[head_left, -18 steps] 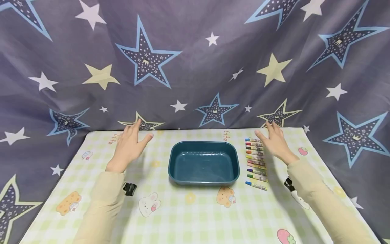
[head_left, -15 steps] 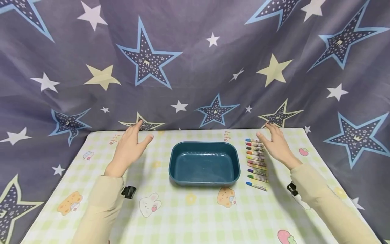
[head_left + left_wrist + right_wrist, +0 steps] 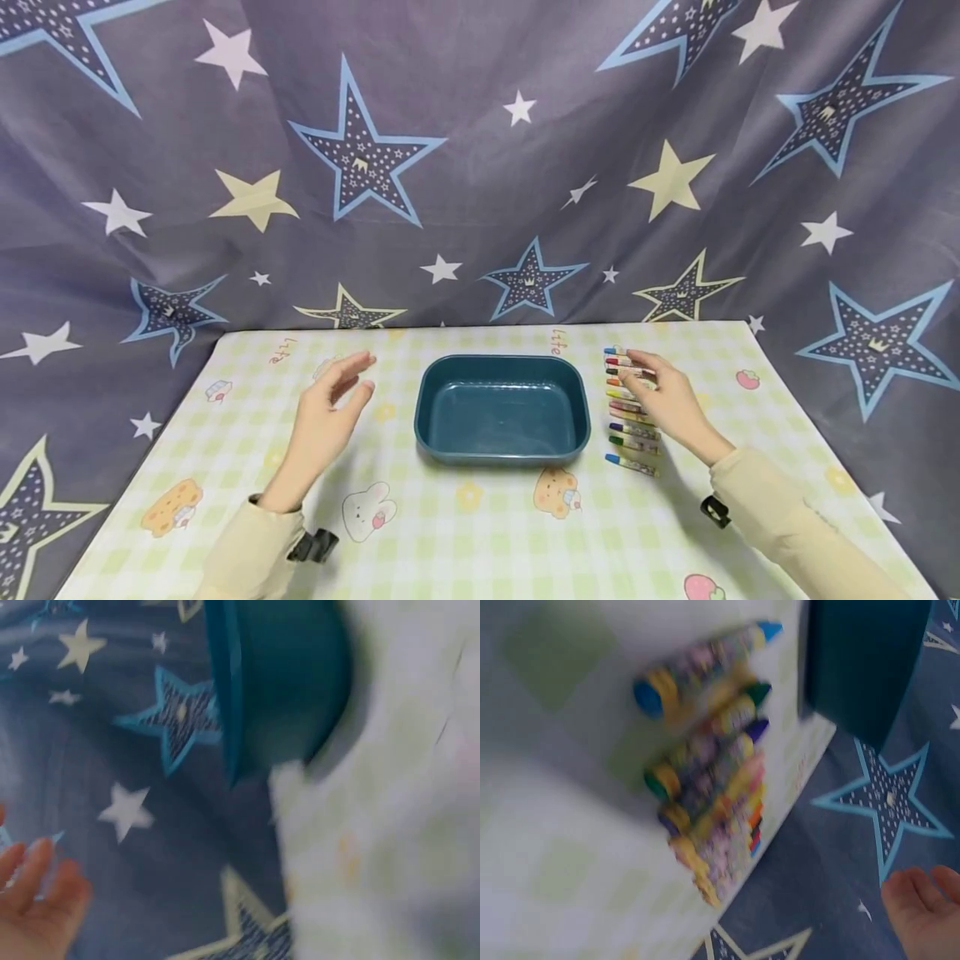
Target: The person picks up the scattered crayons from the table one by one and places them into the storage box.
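A column of several crayons [image 3: 634,431] in printed paper wrappers lies to the right of a dark teal rectangular tub [image 3: 502,457]. My right hand [image 3: 672,407] is over the upper crayons, hiding parts of them, with its fingers loosely bent and nothing visible between them. In the right wrist view the nearest blue crayon [image 3: 697,667] is blurred, and the fingers of that hand show at the lower right corner. Left of the tub, my left hand [image 3: 324,425] hovers above the cloth with relaxed fingers and holds nothing; its fingertips also show in the left wrist view.
A green and white checked tablecloth [image 3: 465,550] with cartoon prints covers the table. Behind it hangs a grey-purple curtain [image 3: 480,183] patterned with stars. Black straps with small cameras sit at both wrists.
Both hands have come down and nearer the person. My right hand has moved left over the crayons, and its fingers bend more. The left fingers now point toward the tub. Tub and crayons stay put.
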{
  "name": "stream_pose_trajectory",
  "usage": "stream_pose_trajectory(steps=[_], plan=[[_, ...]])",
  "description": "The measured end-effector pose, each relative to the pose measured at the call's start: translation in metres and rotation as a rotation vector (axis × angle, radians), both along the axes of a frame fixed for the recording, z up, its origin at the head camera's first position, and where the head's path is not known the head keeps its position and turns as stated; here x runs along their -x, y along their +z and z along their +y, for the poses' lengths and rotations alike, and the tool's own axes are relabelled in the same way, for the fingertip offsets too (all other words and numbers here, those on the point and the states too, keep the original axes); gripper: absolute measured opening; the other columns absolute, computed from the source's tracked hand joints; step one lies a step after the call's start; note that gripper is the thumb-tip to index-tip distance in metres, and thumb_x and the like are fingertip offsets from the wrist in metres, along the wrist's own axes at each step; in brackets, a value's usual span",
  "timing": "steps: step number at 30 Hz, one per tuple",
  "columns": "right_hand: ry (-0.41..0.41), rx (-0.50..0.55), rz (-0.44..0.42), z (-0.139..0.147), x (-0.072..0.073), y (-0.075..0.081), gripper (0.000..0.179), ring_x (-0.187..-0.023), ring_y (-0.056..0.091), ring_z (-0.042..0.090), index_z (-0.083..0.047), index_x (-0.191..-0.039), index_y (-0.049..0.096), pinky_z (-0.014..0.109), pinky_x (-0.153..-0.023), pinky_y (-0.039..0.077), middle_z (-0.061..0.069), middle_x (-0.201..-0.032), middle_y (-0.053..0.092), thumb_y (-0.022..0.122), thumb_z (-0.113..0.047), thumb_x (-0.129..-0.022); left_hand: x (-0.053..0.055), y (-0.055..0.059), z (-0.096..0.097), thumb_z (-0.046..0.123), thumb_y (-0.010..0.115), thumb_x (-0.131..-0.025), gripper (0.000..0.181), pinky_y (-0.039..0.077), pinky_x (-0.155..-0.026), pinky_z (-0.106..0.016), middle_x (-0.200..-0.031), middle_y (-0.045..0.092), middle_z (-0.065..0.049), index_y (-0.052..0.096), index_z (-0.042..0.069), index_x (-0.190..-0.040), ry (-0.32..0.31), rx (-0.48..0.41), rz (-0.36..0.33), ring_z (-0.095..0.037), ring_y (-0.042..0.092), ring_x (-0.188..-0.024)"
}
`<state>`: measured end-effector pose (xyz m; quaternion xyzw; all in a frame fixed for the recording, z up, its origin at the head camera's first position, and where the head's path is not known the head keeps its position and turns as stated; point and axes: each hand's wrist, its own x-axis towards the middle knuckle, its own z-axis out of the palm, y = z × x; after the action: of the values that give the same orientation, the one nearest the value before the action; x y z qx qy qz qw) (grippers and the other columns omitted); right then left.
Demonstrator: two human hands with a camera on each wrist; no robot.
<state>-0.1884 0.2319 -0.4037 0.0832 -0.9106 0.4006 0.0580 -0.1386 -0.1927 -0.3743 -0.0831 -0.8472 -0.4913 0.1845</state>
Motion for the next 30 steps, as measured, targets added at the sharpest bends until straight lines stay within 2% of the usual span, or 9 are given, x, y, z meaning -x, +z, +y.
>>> stream_pose_trajectory(steps=[3,5,7,12,14,18,24,27,30], plan=[[0.001,0.024,-0.022,-0.005,-0.003,-0.007,0.045,-0.113,0.053,0.039,0.001,-0.130,0.048,0.046,-0.093,0.046,0.025,-0.127,0.052,0.054,-0.024,-0.092,-0.009,-0.009,0.010,0.001,0.055,-0.089,0.031,0.045,-0.090,-0.013,-0.119,0.060,-0.015,0.058,0.002,-0.120,-0.037,-0.210,0.000,-0.004,0.056,-0.107],[0.002,0.045,-0.037,-0.008,-0.005,-0.010,0.043,-0.110,0.056,0.037,0.002,-0.127,0.050,0.043,-0.091,0.048,0.025,-0.123,0.055,0.055,-0.022,-0.092,-0.012,-0.015,0.016,-0.001,0.055,-0.089,0.029,0.047,-0.087,-0.014,-0.116,0.061,-0.017,0.060,0.001,-0.117,-0.054,-0.289,0.004,-0.002,0.058,-0.103],[0.004,0.068,-0.060,-0.009,-0.008,-0.014,0.041,-0.106,0.059,0.035,0.003,-0.125,0.052,0.039,-0.089,0.050,0.025,-0.120,0.057,0.054,-0.021,-0.092,-0.013,-0.022,0.019,-0.002,0.056,-0.088,0.027,0.048,-0.086,-0.015,-0.113,0.062,-0.018,0.063,0.001,-0.113,-0.072,-0.302,0.021,-0.003,0.059,-0.101],[0.020,0.075,-0.095,-0.013,-0.014,-0.022,0.037,-0.103,0.062,0.032,0.002,-0.124,0.053,0.036,-0.087,0.051,0.022,-0.117,0.060,0.054,-0.017,-0.092,-0.003,-0.042,0.023,-0.006,0.054,-0.087,0.025,0.047,-0.091,-0.019,-0.112,0.061,-0.021,0.063,-0.004,-0.111,-0.196,-0.247,0.061,-0.010,0.059,-0.104],[0.019,0.049,-0.088,-0.014,-0.016,-0.025,0.036,-0.103,0.061,0.031,0.001,-0.124,0.054,0.039,-0.088,0.050,0.020,-0.117,0.061,0.054,-0.017,-0.092,0.003,-0.046,0.024,-0.006,0.054,-0.087,0.025,0.046,-0.094,-0.023,-0.114,0.060,-0.023,0.062,-0.007,-0.111,-0.231,-0.218,0.047,-0.018,0.059,-0.108],[0.010,0.029,-0.086,-0.014,-0.018,-0.029,0.036,-0.103,0.062,0.031,0.001,-0.124,0.054,0.042,-0.088,0.049,0.018,-0.115,0.062,0.054,-0.016,-0.092,0.020,-0.048,0.028,-0.003,0.056,-0.087,0.030,0.042,-0.099,-0.031,-0.122,0.057,-0.021,0.060,-0.005,-0.116,-0.225,-0.157,-0.056,-0.030,0.055,-0.114],[0.013,0.032,-0.098,-0.013,-0.021,-0.036,0.036,-0.102,0.062,0.032,0.003,-0.123,0.055,0.042,-0.088,0.049,0.019,-0.113,0.063,0.054,-0.014,-0.091,0.056,-0.055,0.022,0.003,0.059,-0.086,0.045,0.030,-0.109,-0.038,-0.137,0.045,-0.017,0.049,-0.002,-0.130,-0.233,-0.114,-0.249,-0.030,0.040,-0.129],[0.024,0.032,-0.102,-0.012,-0.023,-0.037,0.035,-0.102,0.062,0.033,0.004,-0.122,0.054,0.043,-0.088,0.049,0.021,-0.112,0.063,0.054,-0.013,-0.092,0.072,-0.062,0.018,0.005,0.060,-0.086,0.051,0.024,-0.112,-0.041,-0.142,0.040,-0.016,0.044,0.001,-0.134,-0.255,-0.109,-0.330,-0.030,0.030,-0.135],[0.024,0.030,-0.098,-0.011,-0.024,-0.038,0.035,-0.101,0.062,0.033,0.005,-0.122,0.054,0.043,-0.088,0.049,0.021,-0.112,0.063,0.053,-0.013,-0.092,0.086,-0.073,0.015,0.009,0.062,-0.086,0.055,0.024,-0.112,-0.040,-0.144,0.038,-0.013,0.041,0.003,-0.137,-0.284,-0.119,-0.391,-0.030,0.028,-0.136]])
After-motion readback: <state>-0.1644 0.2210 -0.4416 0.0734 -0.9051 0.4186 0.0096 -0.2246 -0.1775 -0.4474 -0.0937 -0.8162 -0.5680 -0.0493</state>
